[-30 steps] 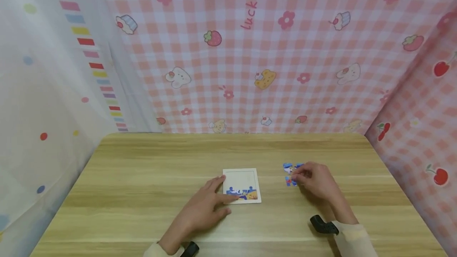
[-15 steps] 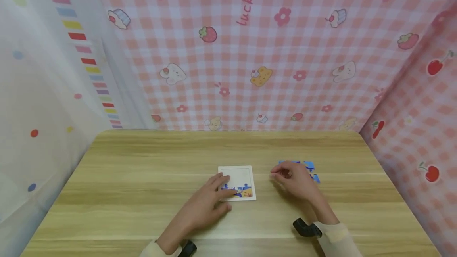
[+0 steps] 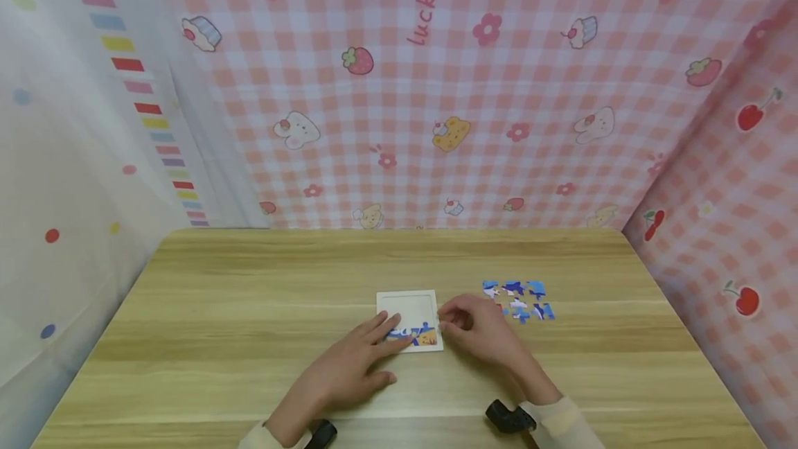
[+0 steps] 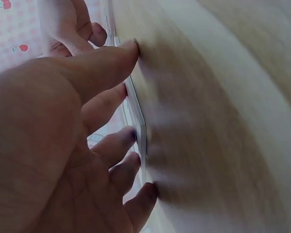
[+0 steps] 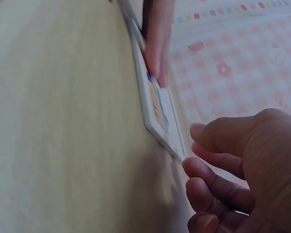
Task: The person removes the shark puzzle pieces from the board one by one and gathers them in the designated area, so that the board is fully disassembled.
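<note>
A square white puzzle tray (image 3: 408, 303) lies on the table, with joined blue, white and orange puzzle pieces (image 3: 427, 335) along its near edge. My left hand (image 3: 349, 369) rests over its left side, fingers spread; two fingertips lie on the pieces and the tray. In the left wrist view the thumb (image 4: 106, 68) extends beside the tray's edge. My right hand (image 3: 480, 331) is at the tray's right edge, thumb and forefinger brought together. They seem to pinch a puzzle piece, mostly hidden by the fingers; the right wrist view does not show it clearly.
Several loose blue, white and red puzzle pieces (image 3: 536, 289) lie to the right, behind my right hand. The wooden table (image 3: 218, 324) ends at a pink checked cloth (image 3: 405, 179) behind. Other patterned cloths hang at both sides.
My right hand has moved left from the loose pieces to the tray's right edge. The left hand stays on the tray, its fingers slightly shifted. The head view has turned a little.
</note>
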Action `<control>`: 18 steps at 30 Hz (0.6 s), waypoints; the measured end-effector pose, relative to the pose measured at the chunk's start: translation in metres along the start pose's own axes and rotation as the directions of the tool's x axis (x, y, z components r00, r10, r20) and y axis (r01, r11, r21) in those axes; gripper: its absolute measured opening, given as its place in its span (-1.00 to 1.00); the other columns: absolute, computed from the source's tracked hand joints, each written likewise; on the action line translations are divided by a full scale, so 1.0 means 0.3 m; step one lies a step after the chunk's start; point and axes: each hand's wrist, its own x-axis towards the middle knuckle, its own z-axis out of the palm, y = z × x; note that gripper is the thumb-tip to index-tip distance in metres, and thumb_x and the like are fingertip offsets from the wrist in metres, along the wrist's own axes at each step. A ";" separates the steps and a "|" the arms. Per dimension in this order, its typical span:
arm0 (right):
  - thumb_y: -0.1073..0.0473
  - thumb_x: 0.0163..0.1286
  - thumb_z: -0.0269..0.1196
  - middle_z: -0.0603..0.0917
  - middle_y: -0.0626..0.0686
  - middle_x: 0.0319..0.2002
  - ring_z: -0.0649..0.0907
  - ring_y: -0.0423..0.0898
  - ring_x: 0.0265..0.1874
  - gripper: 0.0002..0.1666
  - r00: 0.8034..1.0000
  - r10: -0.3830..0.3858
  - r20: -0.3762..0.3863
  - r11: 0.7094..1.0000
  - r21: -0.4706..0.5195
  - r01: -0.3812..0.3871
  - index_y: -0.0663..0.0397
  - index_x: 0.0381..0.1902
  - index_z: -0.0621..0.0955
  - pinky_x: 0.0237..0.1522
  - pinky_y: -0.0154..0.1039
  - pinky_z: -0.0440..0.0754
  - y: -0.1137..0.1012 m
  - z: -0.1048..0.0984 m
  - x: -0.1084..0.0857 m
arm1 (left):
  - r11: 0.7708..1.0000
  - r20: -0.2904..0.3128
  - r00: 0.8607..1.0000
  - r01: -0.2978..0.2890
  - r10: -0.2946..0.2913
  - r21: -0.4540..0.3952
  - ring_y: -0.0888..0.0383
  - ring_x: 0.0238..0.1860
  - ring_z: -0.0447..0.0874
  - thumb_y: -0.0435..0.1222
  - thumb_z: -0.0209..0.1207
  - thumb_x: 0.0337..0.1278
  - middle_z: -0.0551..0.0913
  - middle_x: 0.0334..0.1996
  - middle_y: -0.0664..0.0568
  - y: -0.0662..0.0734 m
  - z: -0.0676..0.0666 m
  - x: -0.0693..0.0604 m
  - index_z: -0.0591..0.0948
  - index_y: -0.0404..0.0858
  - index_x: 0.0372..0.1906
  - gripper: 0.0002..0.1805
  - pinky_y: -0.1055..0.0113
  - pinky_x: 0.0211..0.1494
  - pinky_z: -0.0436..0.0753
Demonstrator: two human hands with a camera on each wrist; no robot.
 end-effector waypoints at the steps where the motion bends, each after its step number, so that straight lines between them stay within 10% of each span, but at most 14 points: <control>1: 0.24 0.30 0.43 0.69 -0.13 -0.35 0.58 -0.33 -0.40 -0.84 1.000 -0.003 -0.001 1.000 -0.008 0.003 0.04 -0.15 0.75 -0.33 -0.43 0.62 -0.007 0.007 -0.001 | 1.000 0.004 1.000 0.001 -0.001 -0.001 -0.04 0.68 -0.06 -0.02 0.19 0.43 0.04 0.67 0.08 0.001 -0.002 -0.002 0.29 0.17 0.57 -0.32 -0.11 0.66 0.17; 18: 0.14 0.22 0.51 0.56 -0.13 -0.40 0.44 -0.28 -0.46 -0.85 0.998 0.050 -0.023 0.993 -0.108 -0.052 -0.08 -0.30 0.71 -0.41 -0.44 0.42 -0.044 0.067 -0.010 | 1.000 -0.023 1.000 0.022 -0.022 0.009 0.00 0.68 -0.01 0.01 0.14 0.47 0.06 0.66 0.13 0.002 0.005 0.001 0.33 0.23 0.54 -0.38 -0.12 0.65 0.21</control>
